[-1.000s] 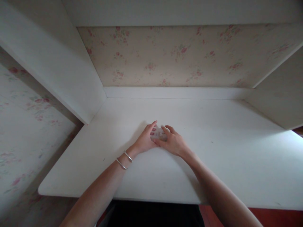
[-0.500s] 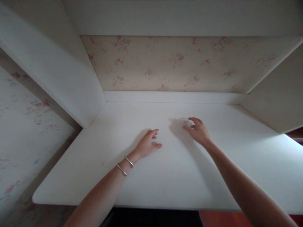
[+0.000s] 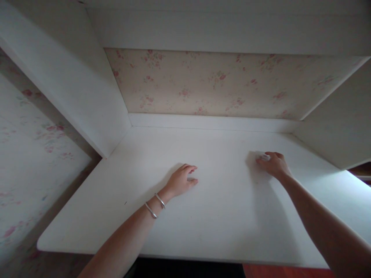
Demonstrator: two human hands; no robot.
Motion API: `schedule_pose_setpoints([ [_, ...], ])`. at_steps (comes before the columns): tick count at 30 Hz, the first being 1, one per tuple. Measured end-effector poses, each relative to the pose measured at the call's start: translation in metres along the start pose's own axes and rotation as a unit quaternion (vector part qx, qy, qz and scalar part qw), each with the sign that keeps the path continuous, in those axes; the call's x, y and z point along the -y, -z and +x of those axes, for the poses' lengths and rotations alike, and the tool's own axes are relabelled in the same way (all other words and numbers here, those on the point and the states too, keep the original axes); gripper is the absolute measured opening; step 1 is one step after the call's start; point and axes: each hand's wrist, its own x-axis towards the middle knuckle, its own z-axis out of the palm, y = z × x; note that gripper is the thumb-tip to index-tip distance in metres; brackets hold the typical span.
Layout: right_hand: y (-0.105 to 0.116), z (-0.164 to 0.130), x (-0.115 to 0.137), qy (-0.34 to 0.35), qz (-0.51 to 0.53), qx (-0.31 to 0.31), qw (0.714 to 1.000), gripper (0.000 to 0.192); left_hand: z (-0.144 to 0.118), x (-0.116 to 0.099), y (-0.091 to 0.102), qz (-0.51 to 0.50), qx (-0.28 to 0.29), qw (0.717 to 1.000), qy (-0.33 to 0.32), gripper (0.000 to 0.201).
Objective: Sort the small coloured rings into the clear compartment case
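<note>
A crumpled white tissue [image 3: 263,156] is pinched in my right hand [image 3: 274,164], low over the right part of the white desktop [image 3: 214,216]. My fingers and thumb hide part of it. My left hand [image 3: 180,180] is by the middle of the desktop, thumb apart from the loosely bent fingers, and nothing is in it. Two silver bangles [image 3: 155,205] circle my left wrist.
White side panels stand at the left [image 3: 95,96] and right [image 3: 336,116] of the desktop. Behind it a white ledge [image 3: 214,122] runs below floral wallpaper [image 3: 203,85], with a white board [image 3: 203,31] above. A small dark mark [image 3: 125,203] shows at left.
My right hand has moved to the right across the desktop with the tissue. My left hand has hardly moved. The view has shifted slightly.
</note>
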Motion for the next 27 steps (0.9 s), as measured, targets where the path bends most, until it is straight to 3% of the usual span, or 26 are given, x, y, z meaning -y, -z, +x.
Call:
schedule_pose_setpoints([
  [4, 0.002, -0.023, 0.032, 0.055, -0.018, -0.076, 0.995, 0.058, 0.001, 0.000, 0.000, 0.003, -0.003, 1.000, 0.001, 0.039],
  [6, 0.000, -0.046, 0.062, 0.109, 0.030, -0.119, 0.986, 0.048, 0.001, 0.000, 0.000, 0.001, -0.003, 1.000, 0.001, 0.037],
  [8, -0.005, -0.075, 0.099, 0.162, 0.116, -0.120, 0.973, 0.041, 0.001, 0.001, -0.002, -0.009, -0.003, 1.000, 0.001, 0.037],
  [12, -0.021, -0.130, 0.172, 0.205, 0.281, 0.073, 0.935, 0.031, 0.001, 0.003, -0.005, -0.051, -0.011, 0.999, 0.017, 0.046],
  [16, -0.030, -0.167, 0.219, 0.320, 0.293, 0.196, 0.879, 0.028, 0.003, 0.003, -0.004, -0.087, -0.014, 0.996, 0.028, 0.043],
  [20, -0.036, -0.181, 0.231, 0.344, 0.255, 0.203, 0.881, 0.034, 0.002, -0.001, 0.001, -0.055, -0.005, 0.998, 0.019, 0.048],
  [27, -0.047, -0.187, 0.215, 0.449, 0.215, 0.123, 0.858, 0.024, -0.009, -0.015, 0.006, 0.083, 0.036, 0.995, -0.041, 0.064],
])
